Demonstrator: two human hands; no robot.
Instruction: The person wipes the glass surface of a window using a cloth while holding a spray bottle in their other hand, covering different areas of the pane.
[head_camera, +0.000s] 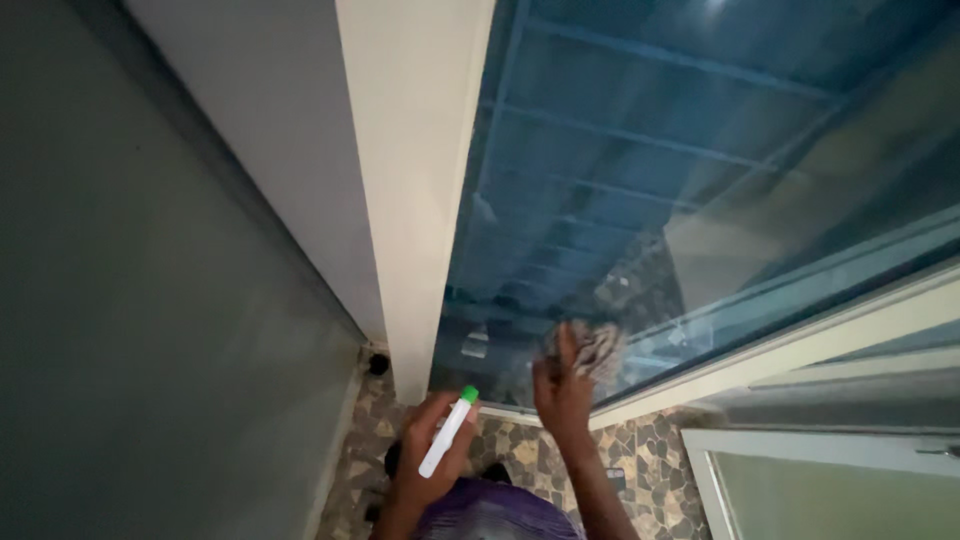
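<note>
Looking straight down a tall glass pane (640, 190). Right hand (563, 388) up against the lower glass, fingers spread, pressing a crumpled patterned cloth (597, 347) flat to the pane just above the fingertips. Cloth probably soft and limp, light, bunching easily; best kept under the whole palm rather than pinched at a corner, or likely to slip down the slick surface. Left hand (428, 450) lower and nearer the body, wrapped around a slim white bottle with a green cap (448, 432), cap end pointing up toward the pale frame post (415, 180). Bottle apparently small, rigid and light, smooth-sided; gripped round the middle of the barrel, as here, looks secure enough. Hands apart, close side by side, each clamped on its own thing. Beyond the right hand, white sill rail (800, 345) running along the pane's lower edge. Beneath both hands, pebble-patterned floor (650, 470). Left of the left hand, plain grey wall (150, 300). Glass itself hard, slippery, presumably fragile: even pressure, no jabbing.
</note>
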